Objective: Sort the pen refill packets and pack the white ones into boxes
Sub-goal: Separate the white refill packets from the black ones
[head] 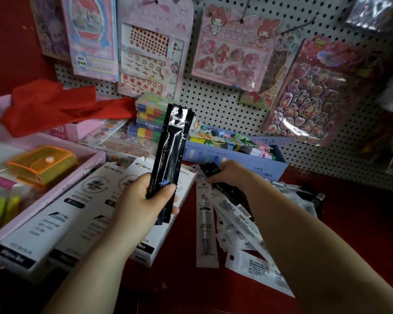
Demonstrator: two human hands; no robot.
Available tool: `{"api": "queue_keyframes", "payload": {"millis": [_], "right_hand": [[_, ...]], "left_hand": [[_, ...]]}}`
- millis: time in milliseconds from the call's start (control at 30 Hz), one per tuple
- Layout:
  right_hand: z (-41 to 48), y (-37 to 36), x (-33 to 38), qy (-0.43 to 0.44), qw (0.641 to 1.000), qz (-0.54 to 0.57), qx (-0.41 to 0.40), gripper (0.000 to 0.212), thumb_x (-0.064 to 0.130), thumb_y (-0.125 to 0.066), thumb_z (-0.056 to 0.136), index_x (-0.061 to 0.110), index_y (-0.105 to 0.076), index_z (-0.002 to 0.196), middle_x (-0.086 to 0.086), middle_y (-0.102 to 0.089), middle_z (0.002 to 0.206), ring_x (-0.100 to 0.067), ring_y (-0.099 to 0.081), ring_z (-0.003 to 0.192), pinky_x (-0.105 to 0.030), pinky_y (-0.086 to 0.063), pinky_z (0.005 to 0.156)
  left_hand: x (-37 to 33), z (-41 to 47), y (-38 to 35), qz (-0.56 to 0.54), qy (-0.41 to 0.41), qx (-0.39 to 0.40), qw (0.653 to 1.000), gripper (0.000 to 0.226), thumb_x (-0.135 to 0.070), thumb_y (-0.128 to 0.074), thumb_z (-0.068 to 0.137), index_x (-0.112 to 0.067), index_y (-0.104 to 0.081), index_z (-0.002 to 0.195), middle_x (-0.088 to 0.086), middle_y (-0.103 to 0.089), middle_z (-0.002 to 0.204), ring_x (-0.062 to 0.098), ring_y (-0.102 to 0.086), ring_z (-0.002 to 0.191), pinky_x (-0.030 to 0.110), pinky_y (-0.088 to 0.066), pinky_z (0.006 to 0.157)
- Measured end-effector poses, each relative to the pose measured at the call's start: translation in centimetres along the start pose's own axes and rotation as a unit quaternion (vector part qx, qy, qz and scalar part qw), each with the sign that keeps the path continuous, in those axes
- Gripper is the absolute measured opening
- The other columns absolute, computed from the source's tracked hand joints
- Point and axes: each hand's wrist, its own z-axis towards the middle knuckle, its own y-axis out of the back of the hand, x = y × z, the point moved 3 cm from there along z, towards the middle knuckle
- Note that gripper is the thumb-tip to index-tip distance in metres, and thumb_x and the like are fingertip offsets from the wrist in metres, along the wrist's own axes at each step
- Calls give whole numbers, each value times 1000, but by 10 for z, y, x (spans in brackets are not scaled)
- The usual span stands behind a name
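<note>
Black packets point(170, 150) are up in the left hand point(145, 198), fingers curled round their lower end, thumb across the front, tops pointing to twelve o'clock. The right hand point(230, 172) is out at two o'clock from it, fingertips pinching a dark packet point(210, 170) at the top of the heap. White packets point(205, 234) lie scattered on the red counter point(179, 279) at four o'clock, and white boxes point(82, 211) sit at eight.

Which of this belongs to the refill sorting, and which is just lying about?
Job: left hand gripping black glossy refill packets; right hand pinching another black packet; loose pile of white and black packets; white cardboard boxes.
Lying about: orange translucent pouch; red cloth; blue cardboard box; sticker sheets.
</note>
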Motion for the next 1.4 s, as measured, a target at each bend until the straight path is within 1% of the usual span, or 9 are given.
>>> {"api": "queue_keyframes", "payload": {"millis": [233, 400, 600, 767, 967, 1100, 1200, 1300, 1400], "right_hand": [[1, 20, -6, -2, 954, 283, -96, 34, 11, -66, 80, -4, -61, 110, -3, -55, 71, -11, -50, 60, -18, -42, 54], [-13, 53, 4, 59, 938, 310, -145, 21, 12, -61, 85, -2, -62, 100, -1, -53, 68, -11, -51, 60, -19, -44, 56], [-55, 80, 13, 100, 836, 527, -118, 14, 15, -54, 89, 10, -51, 76, -4, -50, 72, -17, -54, 67, -30, -50, 64], [-92, 49, 21, 127, 827, 547, -34, 17, 17, -53, 89, 12, -52, 73, 0, -53, 63, -10, -57, 52, -25, -52, 54], [-99, 23, 24, 160, 814, 521, -202, 13, 12, -60, 84, 20, -56, 76, 2, -62, 74, -12, -60, 67, -28, -53, 71], [-104, 15, 23, 147, 796, 546, -217, 13, 15, -58, 87, 23, -54, 77, 3, -60, 75, -15, -60, 73, -35, -52, 78], [-108, 13, 23, 149, 788, 558, -214, 12, 16, -58, 87, 23, -52, 78, 3, -59, 75, -15, -59, 70, -33, -51, 73], [-104, 9, 18, 129, 778, 585, -192, 26, 18, -63, 83, 15, -46, 103, -5, -60, 93, -21, -61, 79, -38, -52, 78], [-105, 7, 17, 152, 782, 601, -59, 43, 18, -58, 86, 7, -43, 124, -11, -59, 105, -24, -63, 89, -35, -55, 78]], "left_hand": [[0, 1, -4, 8, 0, -1, 1000, 11, -10, -52, 87, -14, -56, 77, 1, -62, 67, 7, -64, 48, 17, -49, 43], [-1, 0, -9, 4, 7, 4, 1000, 10, -11, -52, 88, -17, -56, 80, 1, -63, 70, 3, -63, 47, 13, -48, 43], [0, 0, -28, 35, 25, 33, 999, 14, -14, -51, 89, -22, -54, 78, 2, -66, 77, 15, -68, 60, 34, -52, 57], [2, -9, -47, 78, 27, 73, 994, 12, -20, -52, 88, -29, -56, 82, 4, -67, 92, 22, -63, 89, 41, -49, 84], [4, -21, -59, 93, 29, 112, 989, 26, -27, -43, 92, -17, -52, 115, 1, -59, 116, 18, -52, 114, 36, -40, 99], [4, -28, -65, 112, 14, 152, 982, 37, -47, -41, 87, -28, -47, 118, -10, -54, 122, 8, -48, 117, 24, -36, 103], [0, -36, -71, 87, 20, 201, 976, 13, -32, -42, 93, -41, -40, 102, -37, -42, 99, -26, -37, 88, -12, -29, 71], [2, -33, -70, 78, -1, 211, 974, 23, -23, -48, 91, -45, -45, 89, -32, -51, 97, -17, -47, 90, -6, -36, 69], [7, -30, -66, 101, -9, 205, 973, 22, -25, -50, 90, -47, -45, 86, -28, -53, 93, -13, -49, 88, 3, -37, 71]]}}
